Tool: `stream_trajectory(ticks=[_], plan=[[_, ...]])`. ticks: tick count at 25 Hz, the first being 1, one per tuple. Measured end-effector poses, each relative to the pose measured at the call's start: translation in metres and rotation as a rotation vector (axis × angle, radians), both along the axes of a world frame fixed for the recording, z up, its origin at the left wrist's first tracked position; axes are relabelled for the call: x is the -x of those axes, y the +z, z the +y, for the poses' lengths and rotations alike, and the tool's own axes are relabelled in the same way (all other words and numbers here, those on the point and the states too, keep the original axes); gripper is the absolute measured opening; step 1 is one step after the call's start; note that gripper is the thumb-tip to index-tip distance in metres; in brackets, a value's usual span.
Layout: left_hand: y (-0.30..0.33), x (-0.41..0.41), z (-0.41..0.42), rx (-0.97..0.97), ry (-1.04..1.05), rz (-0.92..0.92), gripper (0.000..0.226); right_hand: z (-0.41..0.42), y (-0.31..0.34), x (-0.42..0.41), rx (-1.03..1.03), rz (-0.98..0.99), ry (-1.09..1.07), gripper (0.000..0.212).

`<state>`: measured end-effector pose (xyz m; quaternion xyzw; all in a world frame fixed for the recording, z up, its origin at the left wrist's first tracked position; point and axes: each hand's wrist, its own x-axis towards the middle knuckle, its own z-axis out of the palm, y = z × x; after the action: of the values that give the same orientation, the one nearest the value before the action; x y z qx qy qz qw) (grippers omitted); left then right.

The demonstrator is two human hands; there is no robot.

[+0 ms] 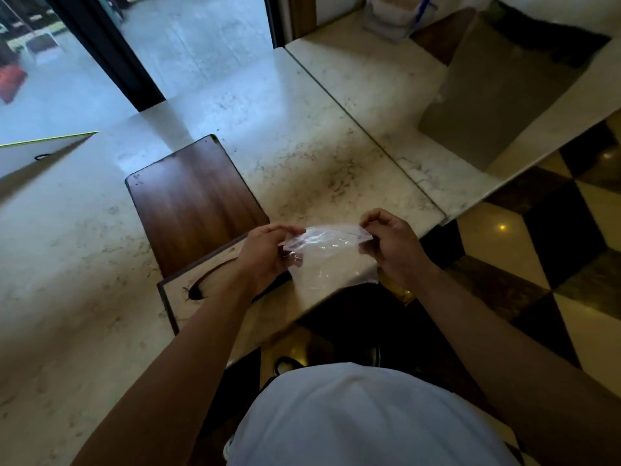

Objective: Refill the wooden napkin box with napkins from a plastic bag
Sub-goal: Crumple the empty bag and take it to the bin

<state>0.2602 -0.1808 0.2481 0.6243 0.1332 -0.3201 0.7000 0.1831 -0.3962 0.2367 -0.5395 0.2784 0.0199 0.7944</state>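
A clear plastic bag (331, 255) holding white napkins is held above the counter's near edge. My left hand (265, 255) pinches its top left corner and my right hand (391, 245) pinches its top right corner, stretching the bag's mouth between them. The wooden napkin box (188, 200) lies on the marble counter just left of the bag, its dark wood side facing up. Its pale face with an oval slot (208, 280) points toward me, partly hidden by my left forearm.
The marble counter (302, 136) stretches left and back. A white card (43, 153) lies at the far left. A grey bag-like shape (497, 95) and a plastic container (393, 18) stand at the back right. Checkered floor (554, 247) lies to the right.
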Motion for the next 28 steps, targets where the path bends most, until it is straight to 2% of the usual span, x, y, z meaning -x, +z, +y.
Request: stream_trajectory(ticks=[3,8,11,14,16,19,21,24,26,28], plan=[[-0.007,0.001,-0.022,0.044,-0.074,0.089,0.037,-0.024,-0.009,0.011,0.017,0.037,-0.088,0.044],[-0.018,0.007,-0.068,-0.044,-0.264,-0.048,0.023,-0.066,-0.023,0.041,-0.073,-0.02,-0.136,0.013],[-0.026,0.017,-0.109,0.041,-0.269,0.088,0.046,-0.092,-0.03,0.06,-0.041,-0.021,-0.163,0.03],[-0.038,0.036,-0.15,-0.003,-0.42,0.22,0.031,-0.12,-0.035,0.082,0.021,0.021,-0.233,0.03],[-0.044,0.047,-0.175,-0.045,-0.516,0.218,0.022,-0.138,-0.039,0.096,0.011,0.032,-0.298,0.037],[-0.052,0.057,-0.206,-0.137,-0.547,0.164,0.009,-0.16,-0.047,0.116,-0.075,0.088,-0.411,0.049],[-0.059,0.06,-0.223,-0.153,-0.576,0.181,0.007,-0.17,-0.057,0.131,-0.125,0.194,-0.458,0.052],[-0.076,0.057,-0.247,-0.179,-0.672,0.167,0.011,-0.176,-0.078,0.152,-0.143,0.345,-0.409,0.057],[-0.091,0.058,-0.262,-0.212,-0.731,0.132,0.009,-0.174,-0.092,0.163,-0.103,0.398,-0.403,0.051],[-0.107,0.062,-0.276,-0.278,-0.807,0.116,0.014,-0.173,-0.104,0.174,-0.039,0.465,-0.471,0.034]])
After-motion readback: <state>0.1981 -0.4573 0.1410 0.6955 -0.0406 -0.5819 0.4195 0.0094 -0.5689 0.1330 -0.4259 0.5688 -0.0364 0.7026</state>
